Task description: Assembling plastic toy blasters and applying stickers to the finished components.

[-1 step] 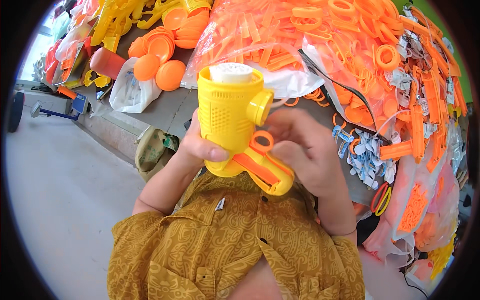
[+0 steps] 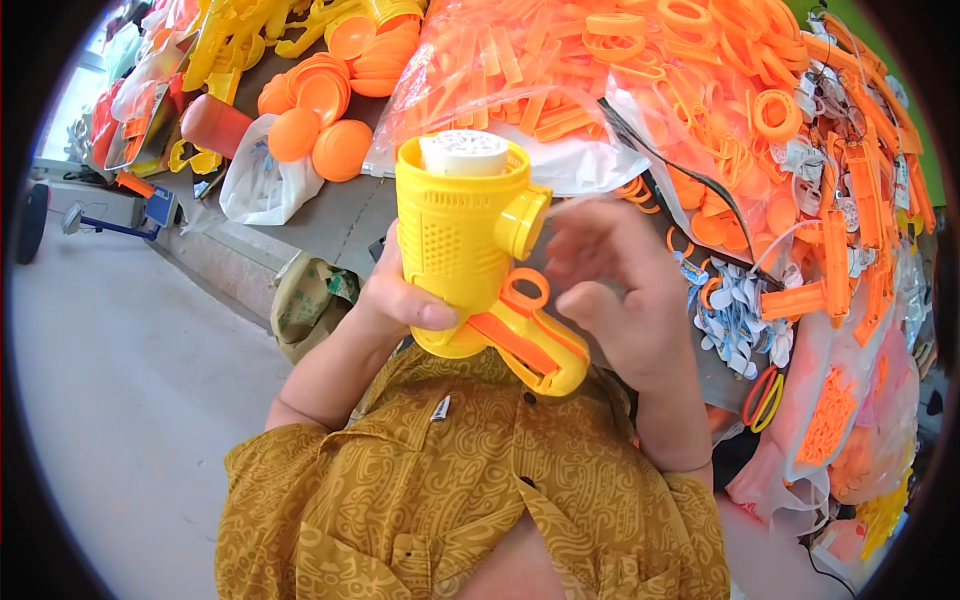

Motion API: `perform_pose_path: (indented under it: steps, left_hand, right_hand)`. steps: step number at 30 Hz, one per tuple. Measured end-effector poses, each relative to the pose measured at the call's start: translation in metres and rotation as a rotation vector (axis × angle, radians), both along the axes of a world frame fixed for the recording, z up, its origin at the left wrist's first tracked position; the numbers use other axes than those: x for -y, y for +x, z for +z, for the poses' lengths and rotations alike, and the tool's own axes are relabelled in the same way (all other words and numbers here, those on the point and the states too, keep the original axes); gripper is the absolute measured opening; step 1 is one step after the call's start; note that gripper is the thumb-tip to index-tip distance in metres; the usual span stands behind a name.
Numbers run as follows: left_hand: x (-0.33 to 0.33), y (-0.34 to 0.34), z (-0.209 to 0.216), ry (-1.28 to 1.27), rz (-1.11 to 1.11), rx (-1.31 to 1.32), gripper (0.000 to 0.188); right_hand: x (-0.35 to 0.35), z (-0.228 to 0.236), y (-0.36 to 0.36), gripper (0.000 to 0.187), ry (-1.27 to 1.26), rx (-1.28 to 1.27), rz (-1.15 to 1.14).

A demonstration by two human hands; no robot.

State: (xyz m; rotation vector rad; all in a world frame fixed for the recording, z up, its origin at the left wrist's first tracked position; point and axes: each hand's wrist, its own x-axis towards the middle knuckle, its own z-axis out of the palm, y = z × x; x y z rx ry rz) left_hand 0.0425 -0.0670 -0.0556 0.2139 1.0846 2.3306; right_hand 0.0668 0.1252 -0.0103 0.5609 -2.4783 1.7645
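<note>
My left hand (image 2: 403, 290) is closed round the lower part of a yellow plastic toy gun body (image 2: 455, 230), its thumb across the front. The barrel stands upright, open at the top, with a white slotted round insert (image 2: 468, 150) in its mouth. On the right side sits a short yellow round port (image 2: 523, 222). Below it are an orange ring (image 2: 527, 288) and a yellow handle (image 2: 550, 355) with an orange strip, pointing down to the right. My right hand (image 2: 620, 290) is just right of the port, thumb and blurred fingers apart, with nothing visible in them.
Behind the toy, a large clear bag of orange plastic parts (image 2: 560, 70) covers the bench. Orange cups (image 2: 320, 95) lie left of it, near a white plastic bag (image 2: 265, 180). Orange pieces with wires (image 2: 835, 250), blue-white small parts (image 2: 735, 320) and scissors (image 2: 765, 400) lie right.
My right hand has shifted slightly up and right, away from the port, and its fingers have spread. The toy gun body in my left hand has barely moved.
</note>
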Motion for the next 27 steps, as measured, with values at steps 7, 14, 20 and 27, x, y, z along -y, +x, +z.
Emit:
perform_pose_path:
  steps: [7,14,20,27]
  left_hand:
    - [0.0,0.004,-0.009,0.023,-0.084,-0.111,0.085]
    - [0.001,0.012,-0.012,0.034,-0.066,-0.206,0.084]
    - [0.0,0.007,-0.012,-0.023,-0.096,-0.207,0.084]
    - [0.002,0.003,-0.01,0.014,-0.038,-0.067,0.084]
  right_hand:
    - [0.011,0.006,-0.012,0.048,0.166,-0.321,-0.034]
    - [0.018,-0.005,-0.008,0.04,0.11,-0.462,-0.05]
    - [0.019,-0.003,-0.008,0.034,-0.012,-0.32,-0.035]
    - [0.017,0.001,-0.018,0.044,0.032,-0.018,0.011]
